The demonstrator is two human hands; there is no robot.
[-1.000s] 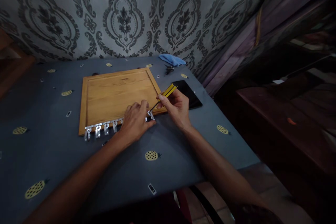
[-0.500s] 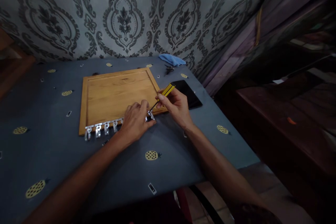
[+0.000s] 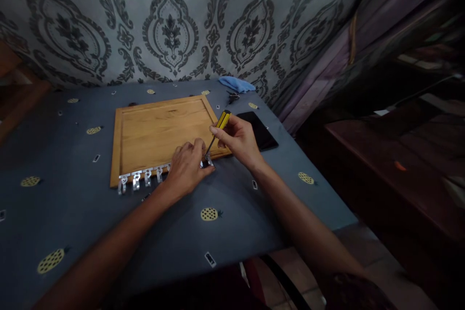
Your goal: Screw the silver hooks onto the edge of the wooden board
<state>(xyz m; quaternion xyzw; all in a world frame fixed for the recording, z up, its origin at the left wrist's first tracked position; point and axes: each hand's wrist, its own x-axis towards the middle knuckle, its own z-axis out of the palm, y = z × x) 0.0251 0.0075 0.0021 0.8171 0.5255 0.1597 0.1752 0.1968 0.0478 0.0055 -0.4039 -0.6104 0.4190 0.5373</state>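
A framed wooden board (image 3: 163, 131) lies flat, with a silver metal hook rail (image 3: 136, 174) along its near edge. My left hand (image 3: 187, 167) is closed over the right part of the rail, fingers on the board and thumb at the near side, hiding several hooks. In my right hand (image 3: 240, 139) is a yellow-and-black screwdriver (image 3: 223, 120), pinched by the handle. Its shaft slants down to the rail's right end, where the tip meets the metal; the exact contact is too small to make out.
A black tablet-like slab (image 3: 258, 131) lies right of the board. Behind it are a small dark object (image 3: 233, 97) and a blue cloth (image 3: 237, 84) near the patterned wall (image 3: 170, 24). The blue table cover (image 3: 247, 232) ends at the right, beside dark red furniture (image 3: 392, 169).
My right hand has shifted slightly left, and the screwdriver stands more upright at the rail's right end. My left hand stays on the rail.
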